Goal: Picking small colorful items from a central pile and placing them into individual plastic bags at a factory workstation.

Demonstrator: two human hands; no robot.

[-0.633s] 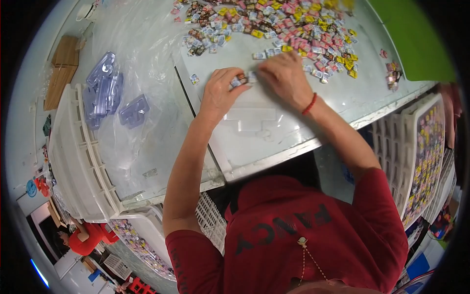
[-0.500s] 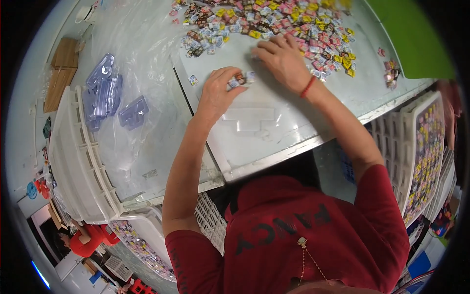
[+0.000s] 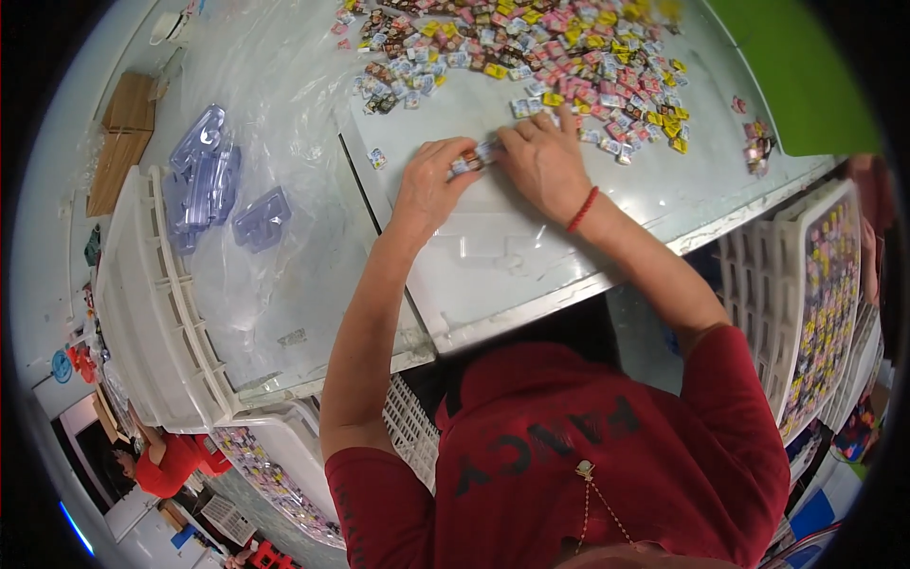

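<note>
Over the table, my left hand pinches a short row of small wrapped pieces, which look like sweets in brown, white and blue wrappers. The fingertips of my right hand close on the other end of this row, so both hands meet at it. Just below the hands lies a clear plastic blister tray, partly lost in the table's glare. Beyond them spreads a large heap of similar wrapped pieces in pink, yellow, brown and pale blue.
Bluish moulded plastic trays and a clear plastic sheet lie at the left. A stack of white crates stands there too. At the right are crates filled with colourful pieces and a green panel. A person in red is far left.
My right hand has come from the heap's near edge down and left to the row in my left hand. The left hand has shifted slightly right.
</note>
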